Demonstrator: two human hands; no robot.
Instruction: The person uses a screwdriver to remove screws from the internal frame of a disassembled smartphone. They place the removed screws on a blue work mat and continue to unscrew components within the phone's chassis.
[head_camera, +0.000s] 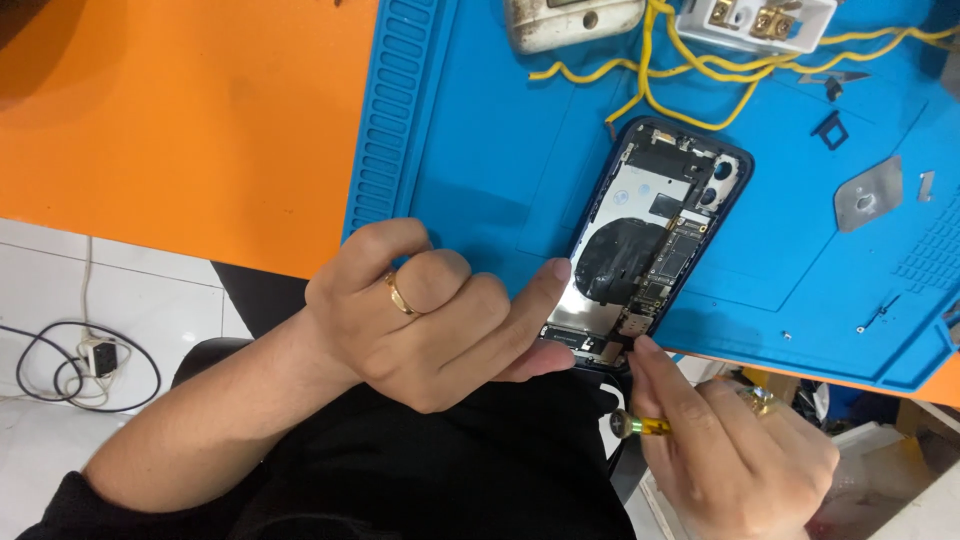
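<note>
Nearest the camera: my black-sleeved forearm and lap, then both hands at the near edge of the counter (180, 130).

Left hand (420, 315): curled loosely, a gold ring (399, 294) on one finger. Index finger extended and pressing on the lower left edge of the opened phone (650, 240). It grips nothing; it braces.

Right hand (745, 455): fingers closed around a small screwdriver with a translucent yellow handle (640, 428). The tip end is hidden between fingertips and phone, so I cannot tell whether it is seated in a screw.

Phone: lies on the blue work mat (480, 150), back shell up and open, tilted, its lower end overhanging the mat's near edge toward me. Visible inside: a round black coil patch, a long circuit board, camera modules at the far corner.

Other items: yellow wires (700, 90) loop across the far part of the mat, touching the phone's top end; a worn white device (570, 20) and a white connector block (755, 22) beyond them. A loose metal plate (868, 195) and small parts lie to the right, well apart from the phone.

Judgement: the step in hand looks like work on fasteners or a connector at the phone's bottom end. The next move calls for steady downward pressure from the left finger, a square tool tip, and care that the overhanging phone does not tip off the mat.
</note>
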